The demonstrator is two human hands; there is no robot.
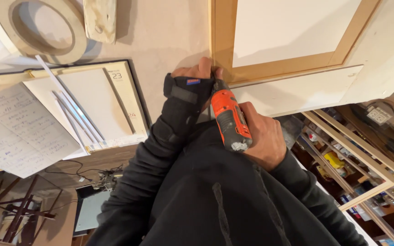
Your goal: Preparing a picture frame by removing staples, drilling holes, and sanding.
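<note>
My right hand (pixel 261 139) grips an orange and grey power tool (pixel 229 118), its tip pointed at the corner of a wooden frame (pixel 222 41) with a white panel inside. My left hand (pixel 196 73), wearing a black wrist brace (pixel 185 93), presses its fingers against the frame's lower left corner, right beside the tool's tip. Both arms are in black sleeves. The tool's bit is hidden between my fingers and the frame.
The frame lies on a beige board (pixel 160 32). To the left are handwritten paper sheets (pixel 19 127), a desk calendar pad (pixel 96 100) and a round wooden ring (pixel 42 27). Shelving with small packages (pixel 361 155) stands to the right. A dark stand (pixel 19 209) is lower left.
</note>
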